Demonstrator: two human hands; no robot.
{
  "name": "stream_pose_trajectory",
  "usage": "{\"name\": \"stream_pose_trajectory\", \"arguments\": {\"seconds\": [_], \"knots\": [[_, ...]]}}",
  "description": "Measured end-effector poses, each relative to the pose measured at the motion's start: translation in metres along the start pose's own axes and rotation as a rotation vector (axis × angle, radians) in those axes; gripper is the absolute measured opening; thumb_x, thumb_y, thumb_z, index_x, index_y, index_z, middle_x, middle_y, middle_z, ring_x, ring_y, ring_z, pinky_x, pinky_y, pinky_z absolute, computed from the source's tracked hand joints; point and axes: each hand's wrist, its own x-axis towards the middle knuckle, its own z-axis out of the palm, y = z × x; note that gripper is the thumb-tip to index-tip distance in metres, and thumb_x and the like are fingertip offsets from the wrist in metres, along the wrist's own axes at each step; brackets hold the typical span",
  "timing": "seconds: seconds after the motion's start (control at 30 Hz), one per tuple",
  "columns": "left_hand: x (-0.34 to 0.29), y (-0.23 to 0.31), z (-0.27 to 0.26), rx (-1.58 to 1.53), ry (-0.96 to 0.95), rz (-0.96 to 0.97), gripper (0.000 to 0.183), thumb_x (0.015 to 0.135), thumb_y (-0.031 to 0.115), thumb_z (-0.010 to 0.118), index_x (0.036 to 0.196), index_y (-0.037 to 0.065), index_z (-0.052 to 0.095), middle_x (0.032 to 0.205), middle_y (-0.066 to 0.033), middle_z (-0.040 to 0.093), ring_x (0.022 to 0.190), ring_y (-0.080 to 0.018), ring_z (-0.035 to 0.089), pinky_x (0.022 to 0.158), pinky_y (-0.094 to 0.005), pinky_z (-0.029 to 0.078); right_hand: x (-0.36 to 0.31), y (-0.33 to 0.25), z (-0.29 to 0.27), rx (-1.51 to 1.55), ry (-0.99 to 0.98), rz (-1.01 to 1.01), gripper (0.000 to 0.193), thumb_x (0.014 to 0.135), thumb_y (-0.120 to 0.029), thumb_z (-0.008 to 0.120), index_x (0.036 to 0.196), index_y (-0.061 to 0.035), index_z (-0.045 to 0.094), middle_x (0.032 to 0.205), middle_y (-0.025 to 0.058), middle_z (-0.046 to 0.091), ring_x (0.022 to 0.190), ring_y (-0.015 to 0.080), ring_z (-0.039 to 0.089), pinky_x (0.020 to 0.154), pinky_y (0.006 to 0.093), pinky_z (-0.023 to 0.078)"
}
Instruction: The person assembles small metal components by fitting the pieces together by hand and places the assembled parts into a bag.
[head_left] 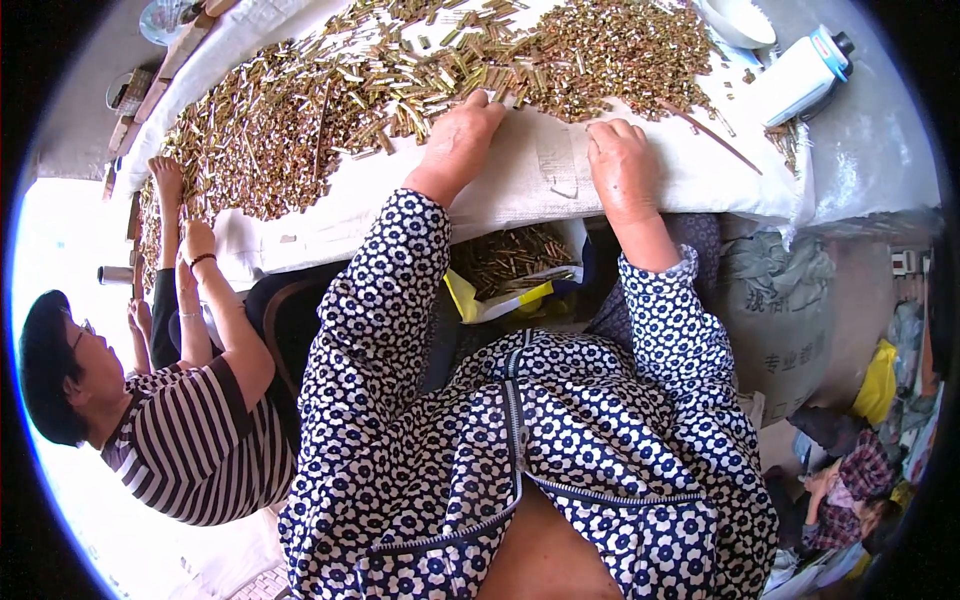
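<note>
Small brass-coloured metal pieces [560, 70], some long and thin like rods, others short and stubby, lie heaped on a white cloth-covered table [390, 195]. At the near edge of the heap, my left hand [462, 142] has its fingers curled together beside several longer pieces; what they pinch, if anything, is too small to make out. My right hand [622, 168] rests at the cloth to the right, just short of the heap, its fingers bent inward and their tips hidden. Below the table edge, between my arms, an open white, blue and yellow bag [560, 290] holds many thin brass-coloured pieces.
A thin brown stick [715, 138] lies right of my right hand. Farther right are a white-and-blue bottle [800, 78] and a white bowl [740, 22]. At the left, a person in a striped shirt [200, 440] reaches to the heap. Another person [850, 485] sits at lower right.
</note>
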Motion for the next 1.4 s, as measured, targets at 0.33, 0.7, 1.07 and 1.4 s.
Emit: {"name": "stream_pose_trajectory", "arguments": {"seconds": [0.33, 0.7, 1.07, 1.4], "knots": [[-0.04, 0.023, -0.012, -1.357, 0.132, -0.57, 0.011, 0.093, 0.006, 0.053, 0.103, 0.001, 0.054, 0.086, -0.0063, 0.061, 0.074, -0.0099, 0.061, 0.057, -0.0205, 0.048, -0.014, -0.024, 0.009, 0.714, 0.026, 0.047, 0.016, 0.077, 0.007, 0.058, 0.089, -0.0028, 0.062, 0.083, 0.0034, 0.063, 0.068, 0.0118, 0.059, 0.059, 0.0248, 0.047], [-0.078, 0.041, -0.014, -1.664, 0.152, -0.647, 0.01, 0.094, 0.011, 0.055, 0.099, 0.003, 0.056, 0.08, -0.0051, 0.063, 0.069, -0.0103, 0.06, 0.055, -0.0206, 0.046, -0.023, -0.064, -0.01, 1.177, -0.32, 0.137, 0.012, 0.082, 0.008, 0.058, 0.09, 0.0015, 0.062, 0.097, 0.0049, 0.062, 0.087, 0.0095, 0.061, 0.078, 0.0226, 0.05], [-0.087, 0.047, -0.011, -1.769, 0.194, -0.638, 0.009, 0.095, 0.012, 0.053, 0.097, 0.004, 0.054, 0.08, -0.0063, 0.063, 0.068, -0.0109, 0.059, 0.054, -0.0203, 0.045, -0.027, -0.071, -0.019, 1.469, -0.447, 0.394, 0.012, 0.085, 0.004, 0.059, 0.096, 0.0007, 0.062, 0.093, 0.0042, 0.063, 0.088, 0.0128, 0.064, 0.081, 0.0247, 0.052], [-0.089, 0.049, -0.012, -1.795, 0.181, -0.635, 0.009, 0.096, 0.013, 0.053, 0.093, 0.004, 0.054, 0.078, -0.0071, 0.063, 0.062, -0.0098, 0.057, 0.051, -0.0194, 0.043, -0.03, -0.067, -0.013, 1.412, -0.432, 0.352, 0.013, 0.084, 0.002, 0.062, 0.097, 0.0012, 0.062, 0.092, 0.0041, 0.063, 0.086, 0.0119, 0.063, 0.082, 0.0245, 0.05]]}}
